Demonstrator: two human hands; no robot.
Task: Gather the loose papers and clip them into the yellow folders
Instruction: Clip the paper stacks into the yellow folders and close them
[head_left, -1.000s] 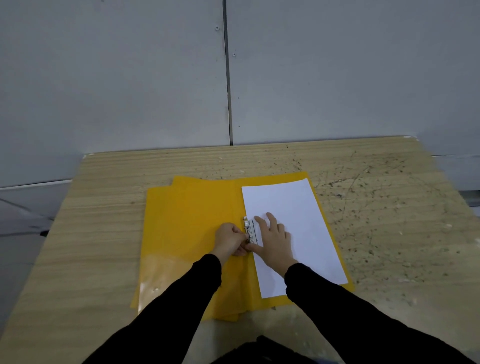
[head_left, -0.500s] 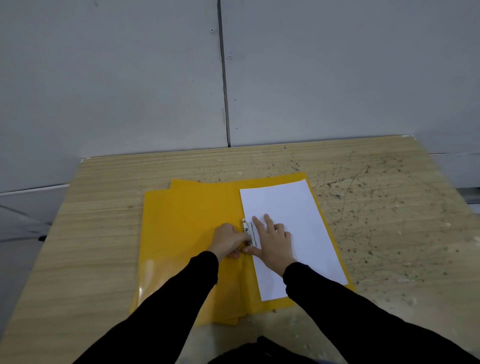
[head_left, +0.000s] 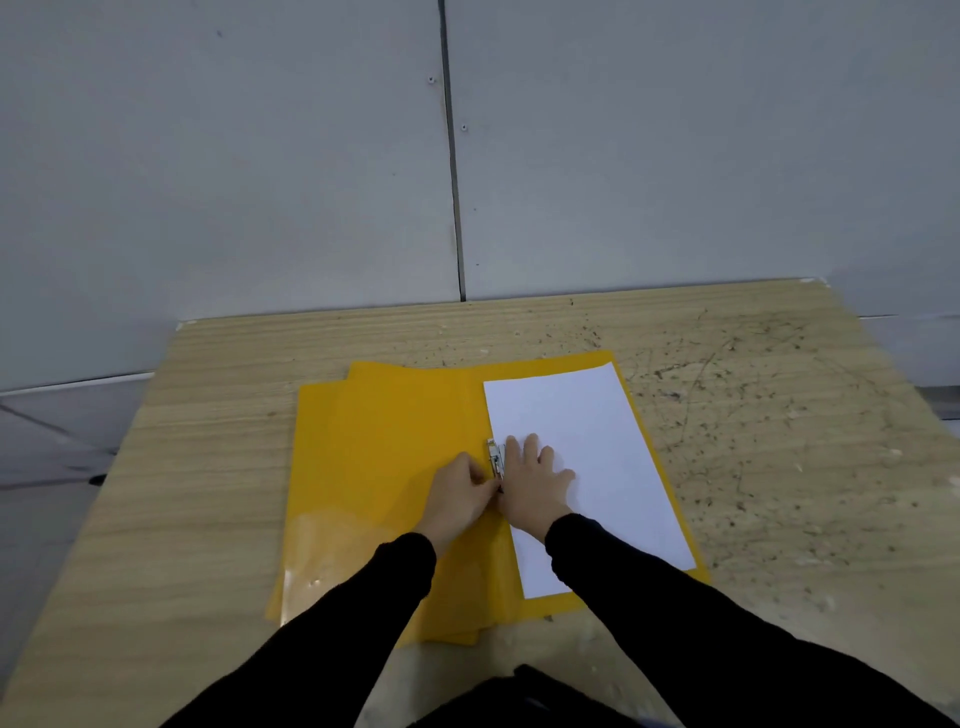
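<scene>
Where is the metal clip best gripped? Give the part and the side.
Pinch the metal clip at its near end, from the left: it lies along the left edge of the paper, which the right hand presses flat.

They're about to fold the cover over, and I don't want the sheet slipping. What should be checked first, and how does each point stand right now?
1. The paper lies inside the right half of the yellow folder: ok.
2. The metal clip sits over the paper's left edge: ok.
3. The right hand presses flat on the paper: ok.
4. The left hand pinches the clip's near end: ok.
5. The clip is snapped fully down: cannot tell.
</scene>
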